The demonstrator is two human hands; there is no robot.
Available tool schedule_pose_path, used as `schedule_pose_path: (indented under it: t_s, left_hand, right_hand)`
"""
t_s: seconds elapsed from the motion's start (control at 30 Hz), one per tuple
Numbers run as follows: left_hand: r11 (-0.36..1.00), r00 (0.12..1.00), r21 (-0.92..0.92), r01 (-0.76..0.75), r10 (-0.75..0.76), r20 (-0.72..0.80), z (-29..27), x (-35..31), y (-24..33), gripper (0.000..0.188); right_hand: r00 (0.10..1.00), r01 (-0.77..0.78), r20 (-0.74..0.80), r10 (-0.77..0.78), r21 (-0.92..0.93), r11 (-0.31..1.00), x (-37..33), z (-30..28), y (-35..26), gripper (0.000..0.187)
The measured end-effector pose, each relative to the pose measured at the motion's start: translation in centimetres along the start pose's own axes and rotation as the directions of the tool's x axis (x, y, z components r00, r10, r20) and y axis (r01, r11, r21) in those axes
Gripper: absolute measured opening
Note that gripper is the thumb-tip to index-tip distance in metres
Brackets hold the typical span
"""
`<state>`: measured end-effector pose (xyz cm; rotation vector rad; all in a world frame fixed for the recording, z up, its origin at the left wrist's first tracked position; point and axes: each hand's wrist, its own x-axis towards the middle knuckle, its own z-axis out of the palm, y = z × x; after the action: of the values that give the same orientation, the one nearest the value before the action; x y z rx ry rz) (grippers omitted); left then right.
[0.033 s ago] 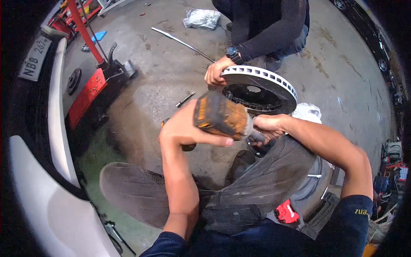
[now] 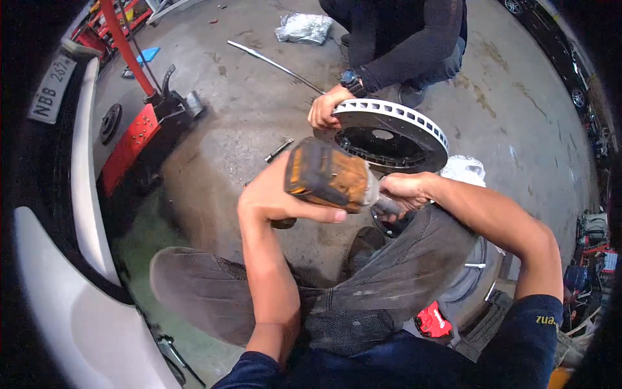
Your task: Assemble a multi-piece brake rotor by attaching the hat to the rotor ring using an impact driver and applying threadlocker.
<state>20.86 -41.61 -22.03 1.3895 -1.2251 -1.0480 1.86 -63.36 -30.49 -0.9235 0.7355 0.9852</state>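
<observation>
My left hand (image 2: 264, 193) is wrapped round the handle of a worn yellow-and-black impact wrench (image 2: 332, 176), which points to the right. A grey cylindrical socket (image 2: 387, 206) sits on the wrench's nose. My right hand (image 2: 408, 192) is closed round the socket's far end, its fingertips partly hidden. Just beyond, a ventilated brake disc (image 2: 424, 117) with a pale slotted rim stands tilted, and a co-worker's hand (image 2: 329, 107) grips its left edge. Below the socket a dark round part (image 2: 390, 227) shows partly, beside my right knee.
A co-worker in dark sleeves (image 2: 414, 61) crouches opposite. On the floor lie a long metal bar (image 2: 272, 63), a short metal tool (image 2: 278, 150) and a clear plastic-wrapped bundle (image 2: 303, 29). A red jack (image 2: 133, 142) and a white car body panel (image 2: 84, 305) stand at left. A red caliper (image 2: 433, 321) lies by my right leg.
The impact wrench and my left hand have shifted very slightly left. My right hand and the brake disc stay nearly where they were.
</observation>
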Motion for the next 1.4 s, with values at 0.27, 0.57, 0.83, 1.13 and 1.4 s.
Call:
schedule_pose_path:
  t_s: [0.27, 0.57, 0.83, 1.13, 1.4]
  left_hand:
    - [0.996, 0.996, -0.02, 0.088, -0.088, -0.008, -0.6, -0.9, 0.4, 0.063]
    - [0.871, 0.96, -0.473, 0.133, -0.232, -0.157, -0.3, 0.3, -9.7, 0.054]
    - [0.516, 0.819, -0.837, -0.183, -0.39, -0.42, 8.0, 1.5, -24.6, 0.049]
    - [0.481, 0.577, -0.86, -0.168, -0.659, -0.482, 12.2, 3.2, -29.4, 0.05]
    - [0.379, 0.612, -0.906, -0.188, -0.676, -0.41, 14.1, 4.8, -27.6, 0.055]
  right_hand:
    - [1.0, 0.018, -0.013, -0.018, -0.028, 0.999, -0.9, 1.5, -0.4, 0.041]
    - [0.57, 0.234, -0.613, -0.547, -0.517, 0.824, -8.1, -2.1, -2.3, 0.061]
    - [-0.074, -0.623, 0.048, -0.996, -0.782, 0.009, -9.1, -4.0, -1.3, 0.073]
    - [0.161, -0.679, -0.159, -0.974, -0.735, 0.007, -8.5, -2.3, -4.8, 0.076]
    - [0.092, -0.661, -0.077, -0.993, -0.75, -0.003, -6.7, -1.5, -6.1, 0.076]
